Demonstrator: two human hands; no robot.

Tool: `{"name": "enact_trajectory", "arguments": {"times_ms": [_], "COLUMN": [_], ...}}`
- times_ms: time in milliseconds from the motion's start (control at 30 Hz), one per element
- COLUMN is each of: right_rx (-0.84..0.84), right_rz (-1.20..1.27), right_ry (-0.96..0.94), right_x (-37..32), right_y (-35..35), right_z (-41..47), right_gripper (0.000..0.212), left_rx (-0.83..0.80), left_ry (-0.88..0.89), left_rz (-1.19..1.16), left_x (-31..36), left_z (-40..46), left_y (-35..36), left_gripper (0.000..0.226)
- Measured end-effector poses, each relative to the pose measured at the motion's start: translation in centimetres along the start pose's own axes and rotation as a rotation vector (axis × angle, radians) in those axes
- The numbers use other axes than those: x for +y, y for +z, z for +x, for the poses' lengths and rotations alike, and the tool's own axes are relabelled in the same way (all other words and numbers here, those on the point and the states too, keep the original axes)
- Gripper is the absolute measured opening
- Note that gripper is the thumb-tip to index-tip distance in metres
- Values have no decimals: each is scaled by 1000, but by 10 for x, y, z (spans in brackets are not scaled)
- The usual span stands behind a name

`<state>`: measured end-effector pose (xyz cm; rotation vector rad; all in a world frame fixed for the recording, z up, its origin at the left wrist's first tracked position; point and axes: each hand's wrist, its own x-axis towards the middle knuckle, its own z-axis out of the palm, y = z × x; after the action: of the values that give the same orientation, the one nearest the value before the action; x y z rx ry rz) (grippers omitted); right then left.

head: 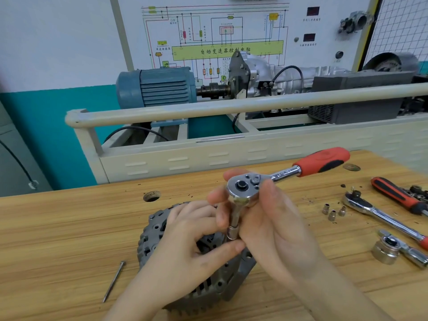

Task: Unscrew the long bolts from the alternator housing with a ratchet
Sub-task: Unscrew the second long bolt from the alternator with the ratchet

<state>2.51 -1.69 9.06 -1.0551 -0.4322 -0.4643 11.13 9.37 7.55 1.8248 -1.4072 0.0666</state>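
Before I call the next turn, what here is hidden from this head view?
- Bolt head under the silver socket: covered by both hands.
- Top of the grey alternator housing: hidden under the left hand.
- Red-handled ratchet grip: right hand holds only its head.

- wooden desk point(69, 228) with a round hole point(151, 196)
- alternator housing point(196, 286) rests near its front edge
- long bolt point(113, 282) lies left of it
- right side: three small sockets point(332, 212), a spare ratchet point(379, 214), a screwdriver point(398, 195), a large socket point(386, 251)
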Motion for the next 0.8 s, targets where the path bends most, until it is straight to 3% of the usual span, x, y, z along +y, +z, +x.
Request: {"name": "enact_trajectory", "arguments": {"times_ms": [700,800], "right_rx": [89,65], "right_rz": [24,15], "right_ry": [-25,-23], "right_x": [-3,-4], "right_y": [-2,-1], "right_z": [-2,-3], "right_gripper": [38,37], "left_rx": [17,32], "left_ry": [-37,-44], "left_rz": [41,17], "left_x": [2,3], "left_z": [1,1], "left_y": [0,1], "left_gripper": [51,44]}}
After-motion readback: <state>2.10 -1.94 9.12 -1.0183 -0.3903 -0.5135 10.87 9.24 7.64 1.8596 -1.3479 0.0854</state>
